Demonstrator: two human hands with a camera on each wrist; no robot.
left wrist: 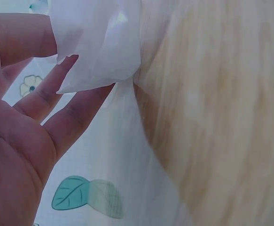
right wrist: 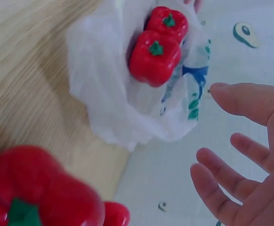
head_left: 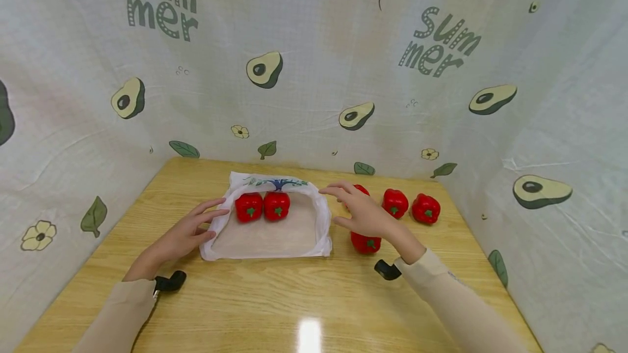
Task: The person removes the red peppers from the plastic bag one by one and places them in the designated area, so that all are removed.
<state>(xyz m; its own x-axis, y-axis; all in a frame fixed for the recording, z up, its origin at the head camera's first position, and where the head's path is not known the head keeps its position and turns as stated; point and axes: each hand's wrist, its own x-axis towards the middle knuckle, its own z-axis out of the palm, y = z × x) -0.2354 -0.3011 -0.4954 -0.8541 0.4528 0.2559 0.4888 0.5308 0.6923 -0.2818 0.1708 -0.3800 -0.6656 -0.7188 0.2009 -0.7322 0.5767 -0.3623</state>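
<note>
Seeing my left hand at the 9 o'clock edge of the white bag, fingers straight, tips touching the bag's rim, nothing clamped. Bag lies open mid-worktop with two red peppers inside at its 12 o'clock end. My right hand hovers at the bag's 3 o'clock side, fingers spread apart, holding nothing. One loose pepper sits just under that hand, two more peppers further toward 3 o'clock. Another is partly hidden behind the hand.
</note>
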